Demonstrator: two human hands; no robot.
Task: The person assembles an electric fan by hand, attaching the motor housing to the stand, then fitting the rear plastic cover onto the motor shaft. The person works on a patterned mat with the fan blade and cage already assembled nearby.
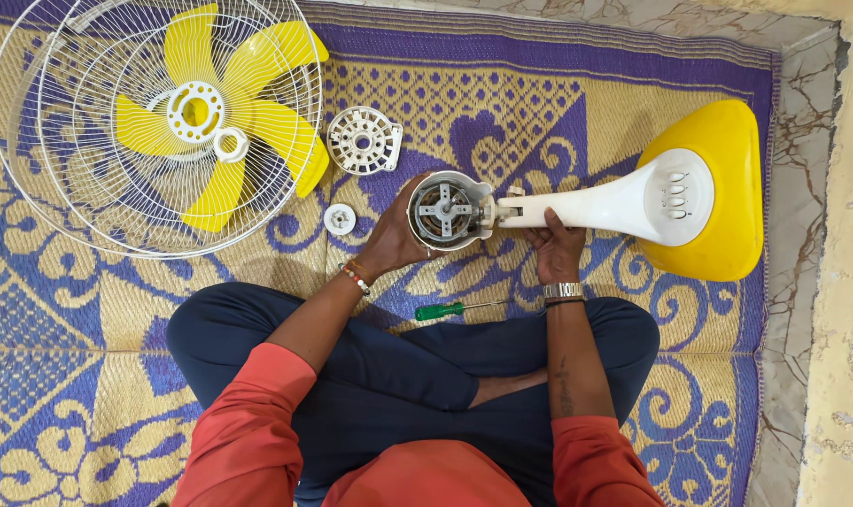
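1. My left hand (395, 237) cups the motor (442, 209), which lies on the mat (88, 319) just left of the yellow base (722, 188).
2. My right hand (555, 246) grips the white neck (586, 204).
3. I should brace the neck firmly; the screwdriver (450, 309) lies just below the motor.

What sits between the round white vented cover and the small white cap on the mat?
Nothing: in the head view the stretch of mat between the vented cover and the small cap is bare. The yellow fan blade lies just left of it.
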